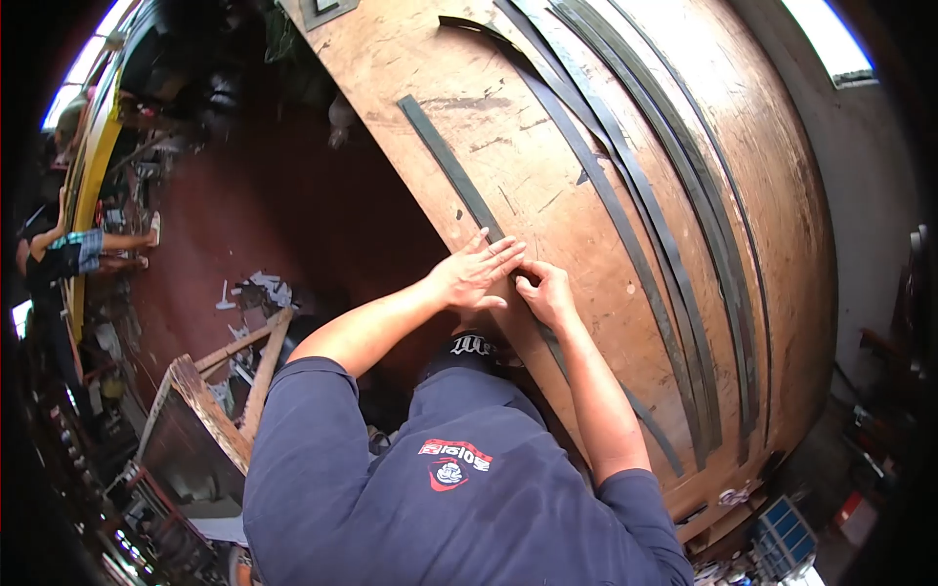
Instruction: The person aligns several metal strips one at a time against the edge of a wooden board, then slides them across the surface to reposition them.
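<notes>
A narrow dark strip [445, 161], flat and rubber-like, lies slantwise on the wooden table [381, 59] near its left edge. My left hand [477, 273] rests on it with the fingers stretched out and the thumb apart. Close beside it, my right hand [549, 295] has its fingers curled and pinched at the strip, which passes beneath both hands and shows again past my right wrist. The exact grip of the right fingertips is partly hidden. Several longer dark strips [625, 220] lie to the right, roughly side by side.
A grey flat piece [330, 12] sits at the table's far corner. To the left stands a wooden frame [210, 410] above a cluttered floor. Another person [83, 249] is by a yellow beam [95, 176]. A blue crate [785, 530] is at lower right.
</notes>
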`<state>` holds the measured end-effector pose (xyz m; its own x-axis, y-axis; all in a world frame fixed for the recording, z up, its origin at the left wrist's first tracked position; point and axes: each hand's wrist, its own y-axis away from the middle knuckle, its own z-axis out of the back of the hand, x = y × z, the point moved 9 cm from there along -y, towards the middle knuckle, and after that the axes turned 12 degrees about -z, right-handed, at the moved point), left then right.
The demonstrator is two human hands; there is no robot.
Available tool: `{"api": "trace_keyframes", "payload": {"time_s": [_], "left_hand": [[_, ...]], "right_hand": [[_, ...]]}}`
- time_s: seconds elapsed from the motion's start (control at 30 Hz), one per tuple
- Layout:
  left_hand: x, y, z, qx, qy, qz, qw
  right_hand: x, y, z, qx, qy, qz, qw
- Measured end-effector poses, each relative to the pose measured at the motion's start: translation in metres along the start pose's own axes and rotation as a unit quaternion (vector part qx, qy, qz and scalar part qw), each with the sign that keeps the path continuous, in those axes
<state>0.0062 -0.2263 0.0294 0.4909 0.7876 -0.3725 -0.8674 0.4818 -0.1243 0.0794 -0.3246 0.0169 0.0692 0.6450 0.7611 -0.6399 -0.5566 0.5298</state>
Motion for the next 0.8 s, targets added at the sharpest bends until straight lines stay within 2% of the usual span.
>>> {"api": "trace_keyframes", "payload": {"time_s": [0.03, 0.13, 0.2, 0.3, 0.4, 0.47, 0.53, 0.57, 0.63, 0.8], "left_hand": [[0.005, 0.005, -0.005, 0.074, 0.028, 0.014, 0.997], [0.044, 0.017, 0.012, 0.109, -0.003, -0.02, 0.994], [0.084, 0.029, 0.021, 0.097, -0.063, 0.005, 0.993], [0.119, 0.037, 0.055, 0.068, -0.112, 0.15, 0.98], [0.102, 0.029, 0.052, -0.014, -0.174, 0.309, 0.935], [0.069, 0.019, 0.026, -0.107, -0.143, 0.37, 0.912], [0.054, 0.015, 0.011, -0.142, -0.136, 0.417, 0.887], [0.054, 0.016, 0.009, -0.124, -0.124, 0.438, 0.882], [0.054, 0.017, 0.01, -0.136, -0.123, 0.445, 0.877], [0.054, 0.017, 0.009, -0.145, -0.144, 0.447, 0.871]], "right_hand": [[0.0, 0.001, -0.001, 0.01, 0.003, -0.022, 1.0], [-0.005, 0.0, -0.002, 0.014, 0.003, -0.036, 0.999], [-0.001, 0.002, 0.0, 0.011, 0.011, -0.036, 0.999], [-0.001, 0.0, 0.0, 0.011, 0.018, -0.027, 0.999], [-0.005, -0.004, -0.002, 0.014, 0.008, -0.016, 1.0], [-0.003, -0.004, 0.0, 0.017, 0.001, -0.008, 1.0], [-0.003, 0.0, -0.002, 0.06, 0.03, -0.023, 0.997], [-0.01, -0.004, -0.003, 0.067, 0.038, -0.019, 0.997], [-0.031, -0.004, -0.012, 0.146, -0.118, -0.021, 0.982], [-0.04, 0.026, 0.01, 0.174, -0.121, -0.036, 0.977]]}}
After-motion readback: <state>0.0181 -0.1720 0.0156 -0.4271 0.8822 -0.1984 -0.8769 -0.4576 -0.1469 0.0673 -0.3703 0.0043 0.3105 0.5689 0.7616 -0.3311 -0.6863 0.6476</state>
